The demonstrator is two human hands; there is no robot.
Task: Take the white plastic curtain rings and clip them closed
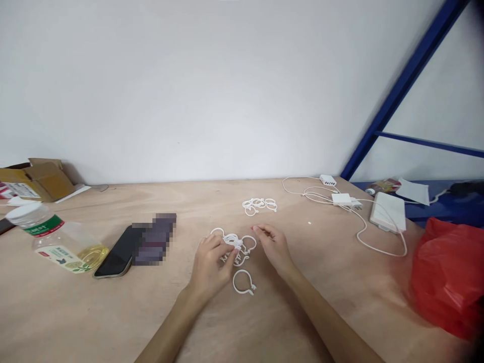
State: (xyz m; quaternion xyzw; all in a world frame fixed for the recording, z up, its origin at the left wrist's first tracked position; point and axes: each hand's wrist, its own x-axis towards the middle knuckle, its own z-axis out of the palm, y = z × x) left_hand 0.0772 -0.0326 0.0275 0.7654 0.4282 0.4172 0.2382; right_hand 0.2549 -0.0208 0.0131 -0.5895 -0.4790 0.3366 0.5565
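A small heap of white plastic rings [242,247] lies on the plywood table [264,322] in front of me. My left hand [212,264] rests on the heap's left side, fingers curled and pinching one white ring. My right hand [273,247] sits just right of the heap, fingers bent close together with nothing visible in them. One single white ring [244,282] lies alone between my wrists. A second group of white rings [260,205] lies farther back, apart from both hands.
A dark phone [118,252] and a clear bottle of yellow liquid [56,241] lie at left, a cardboard box [40,179] behind them. White chargers and cables [340,199], a white power bank [388,212] and a red plastic bag [449,277] are at right, by a blue frame [408,75].
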